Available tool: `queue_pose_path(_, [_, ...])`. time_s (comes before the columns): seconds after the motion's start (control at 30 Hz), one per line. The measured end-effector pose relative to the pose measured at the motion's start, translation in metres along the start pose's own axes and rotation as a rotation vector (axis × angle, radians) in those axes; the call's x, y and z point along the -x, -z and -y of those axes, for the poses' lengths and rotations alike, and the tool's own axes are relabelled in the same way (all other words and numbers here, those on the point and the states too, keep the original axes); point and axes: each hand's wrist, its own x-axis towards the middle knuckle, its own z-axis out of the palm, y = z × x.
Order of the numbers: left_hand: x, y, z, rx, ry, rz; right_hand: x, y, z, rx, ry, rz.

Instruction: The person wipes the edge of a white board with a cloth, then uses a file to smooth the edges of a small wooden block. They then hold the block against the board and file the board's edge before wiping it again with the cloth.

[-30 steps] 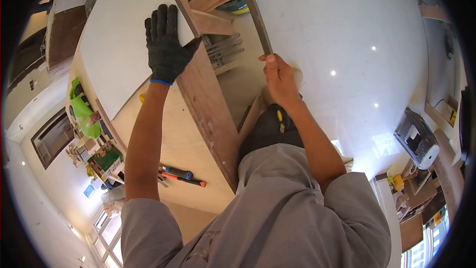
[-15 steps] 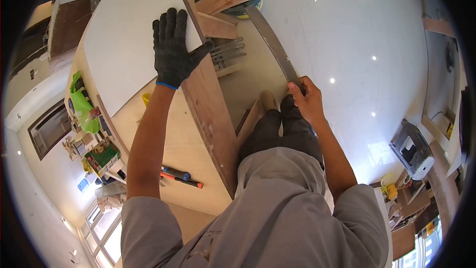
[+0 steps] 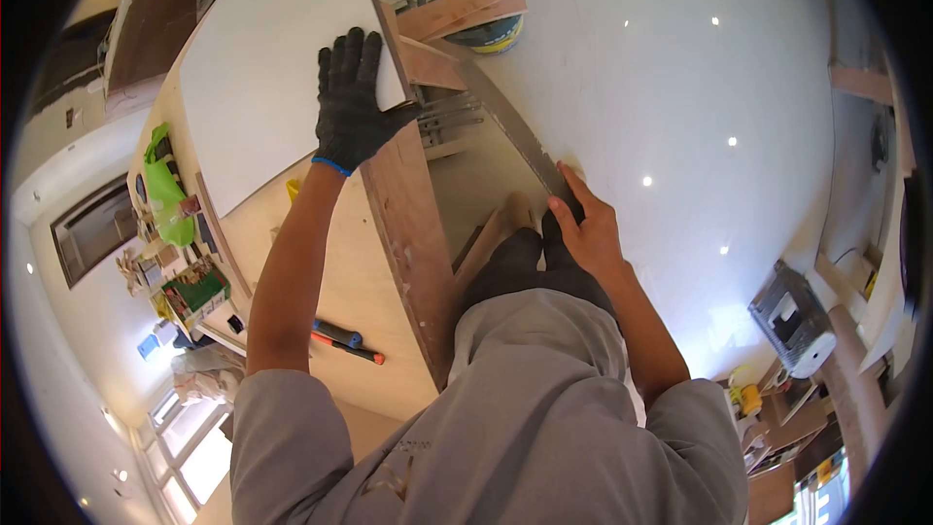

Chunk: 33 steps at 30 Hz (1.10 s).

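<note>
My left hand (image 3: 352, 112), in a black knit glove with a blue cuff, lies flat with its fingers stretched out on a white panel (image 3: 262, 68). Its thumb reaches over the panel's right edge. Under the panel is a pale wooden workbench (image 3: 340, 282) with a brown side board (image 3: 408, 243). Bare, my right hand (image 3: 591, 233) grips the near end of a long, narrow grey-brown strip (image 3: 515, 131) between thumb and fingers. The strip slants away over the floor, its far end close to the panel's edge.
A round dark bucket (image 3: 473, 0) has wood offcuts (image 3: 462, 8) across it. Tools with blue and red handles (image 3: 340, 335) lie on the bench near my left arm. At the right, a grey plastic case (image 3: 792, 319) stands on the shiny floor (image 3: 671, 117).
The strip's far end has swung left and nearer to me, away from the bucket and towards the bench. My right hand has come slightly closer to my body; the left stays flat on the panel.
</note>
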Motion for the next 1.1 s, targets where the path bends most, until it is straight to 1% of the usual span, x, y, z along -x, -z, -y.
queue_pose_path(0.07, [0.001,0.002,-0.002,0.027,0.035,0.008,0.001,0.005,0.005,0.074,0.071,0.020])
queue_pose_path(0.17, [0.001,0.011,-0.008,0.030,0.098,0.050,-0.006,0.007,0.023,0.082,0.036,0.115])
queue_pose_path(0.2, [0.000,0.008,-0.003,0.056,0.075,0.041,-0.012,0.003,0.026,0.078,0.129,0.093])
queue_pose_path(0.3, [0.004,0.009,0.008,0.077,0.053,0.101,-0.026,0.001,0.042,0.264,0.162,0.168])
queue_pose_path(0.33, [0.009,0.008,0.015,0.161,0.093,0.126,-0.030,-0.001,0.046,0.307,0.178,0.156])
queue_pose_path(0.43, [0.035,-0.022,0.070,0.041,0.160,-0.013,-0.032,-0.002,0.057,0.425,0.204,0.125])
queue_pose_path(0.47, [0.043,-0.020,0.072,-0.142,0.316,-0.049,-0.029,0.000,0.062,0.462,0.202,0.121])
queue_pose_path(0.5, [0.049,-0.016,0.079,-0.066,0.453,-0.042,-0.025,0.001,0.066,0.500,0.199,0.117])
queue_pose_path(0.57, [0.050,-0.017,0.082,-0.049,0.472,-0.108,-0.016,-0.003,0.069,0.518,0.214,0.105])
queue_pose_path(0.77, [0.053,-0.020,0.086,-0.003,0.453,-0.139,-0.010,-0.025,0.062,0.442,0.244,0.032])
queue_pose_path(0.87, [0.049,-0.021,0.086,-0.039,0.577,-0.088,-0.019,-0.022,0.062,0.381,0.244,-0.033])
queue_pose_path(0.97, [0.044,-0.025,0.087,-0.030,0.910,-0.143,-0.029,-0.012,0.061,0.402,0.286,-0.044])
queue_pose_path(1.1, [0.042,-0.024,0.087,-0.062,0.915,-0.125,-0.028,-0.002,0.064,0.504,0.346,0.000])
